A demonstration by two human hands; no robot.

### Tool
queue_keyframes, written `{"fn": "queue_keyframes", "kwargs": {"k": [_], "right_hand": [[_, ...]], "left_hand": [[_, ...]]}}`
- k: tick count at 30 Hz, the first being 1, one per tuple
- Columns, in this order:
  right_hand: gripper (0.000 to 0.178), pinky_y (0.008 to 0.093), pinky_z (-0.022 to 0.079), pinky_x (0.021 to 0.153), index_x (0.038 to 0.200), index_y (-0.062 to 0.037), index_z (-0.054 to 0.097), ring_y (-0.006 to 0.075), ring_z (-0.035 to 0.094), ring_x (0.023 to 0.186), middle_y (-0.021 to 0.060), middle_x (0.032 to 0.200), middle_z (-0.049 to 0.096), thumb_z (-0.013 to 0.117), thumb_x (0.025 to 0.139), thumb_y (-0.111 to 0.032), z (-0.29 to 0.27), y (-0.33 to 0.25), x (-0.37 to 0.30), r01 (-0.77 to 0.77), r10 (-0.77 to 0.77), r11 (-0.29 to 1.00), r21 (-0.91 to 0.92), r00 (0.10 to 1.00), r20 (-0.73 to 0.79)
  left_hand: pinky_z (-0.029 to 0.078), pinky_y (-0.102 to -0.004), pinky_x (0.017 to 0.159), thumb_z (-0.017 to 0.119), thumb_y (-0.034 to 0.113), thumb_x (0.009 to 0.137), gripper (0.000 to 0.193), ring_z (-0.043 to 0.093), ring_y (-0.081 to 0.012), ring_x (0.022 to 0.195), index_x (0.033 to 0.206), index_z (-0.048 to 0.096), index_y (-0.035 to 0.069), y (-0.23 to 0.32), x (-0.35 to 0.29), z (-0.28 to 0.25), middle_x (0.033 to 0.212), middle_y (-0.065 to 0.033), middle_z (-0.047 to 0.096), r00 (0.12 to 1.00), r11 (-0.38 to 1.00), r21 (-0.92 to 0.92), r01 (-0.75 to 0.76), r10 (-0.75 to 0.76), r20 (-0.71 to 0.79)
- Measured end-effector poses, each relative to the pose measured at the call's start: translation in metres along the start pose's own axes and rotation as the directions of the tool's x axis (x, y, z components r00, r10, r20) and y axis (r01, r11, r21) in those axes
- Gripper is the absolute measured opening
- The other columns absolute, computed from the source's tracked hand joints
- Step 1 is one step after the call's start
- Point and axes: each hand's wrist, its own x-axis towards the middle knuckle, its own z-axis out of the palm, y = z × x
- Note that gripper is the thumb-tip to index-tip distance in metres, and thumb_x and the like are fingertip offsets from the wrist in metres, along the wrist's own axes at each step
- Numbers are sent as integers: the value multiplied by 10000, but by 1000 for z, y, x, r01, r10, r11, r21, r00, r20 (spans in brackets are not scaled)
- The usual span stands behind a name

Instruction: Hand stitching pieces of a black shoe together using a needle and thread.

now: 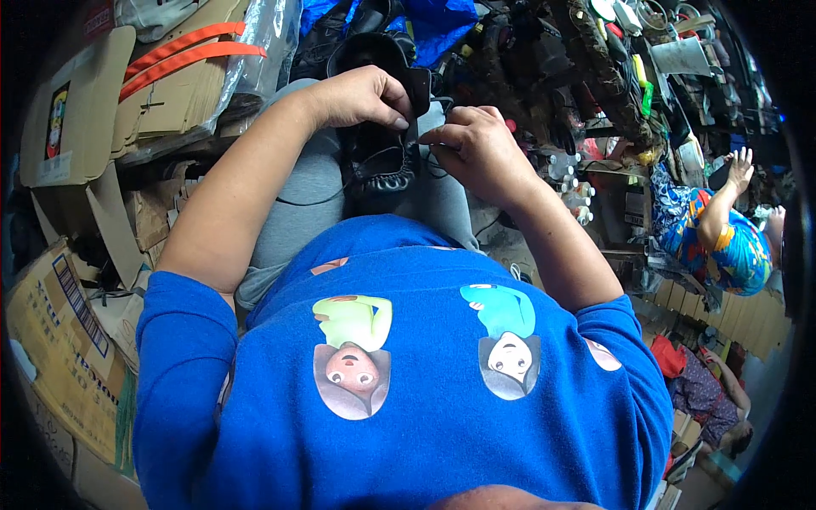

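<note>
A black leather piece (382,170) with a gathered edge lies between my thighs; it looks like a shoe upper. My left hand (365,95) is closed in a pinch on its upper right edge. Close beside it, my right hand (484,149) has thumb and forefinger pressed together, and what they hold is too small to make out. A pale grey patch (431,119) shows between the two hands. Thin dark cord (308,202) curves over my left thigh, and more dark strand hangs below my right fingertips.
Cardboard boxes (81,127) and orange strips (183,55) stand at the left. Beyond my knees lie more black pieces (365,21) and blue plastic sheeting (444,30). Clutter with small bottles (569,183) fills the right. Two other people (722,238) are at the far right.
</note>
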Motion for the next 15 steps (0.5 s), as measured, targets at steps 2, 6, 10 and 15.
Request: {"fn": "queue_keyframes", "kwargs": {"k": [2,6,10,15], "right_hand": [[167,392,403,806,872,-150,713,230,606,782,49,730,589,612,739,-142,-4,-1,1,9,-9,1000,-28,1000,-12],[167,399,406,804,872,-151,714,234,606,783,50,740,593,619,735,-144,-2,-7,1,-29,31,998,-54,999,42],[152,388,425,777,888,-145,712,246,600,781,62,764,596,643,754,-122,7,12,-1,-48,46,984,171,999,18],[151,374,437,756,900,-122,700,249,587,808,66,770,579,651,761,-88,-6,9,9,23,-25,998,65,999,27]], "left_hand": [[461,-263,822,679,68,743,185,614,-123,817,911,687,-10,0,-2,-2,843,-59,686,1000,1000,-6,-7,8,14],[455,-273,845,665,95,750,223,608,-128,844,942,675,-18,-9,-3,-6,861,-51,676,996,996,-75,-51,57,76],[447,-276,855,660,101,755,235,603,-132,858,958,672,-15,-1,-2,-5,877,-58,675,996,999,-44,-18,21,89],[442,-283,862,656,106,770,228,600,-140,873,967,672,-7,-4,-4,-6,884,-60,672,998,999,15,-47,47,52]]}}
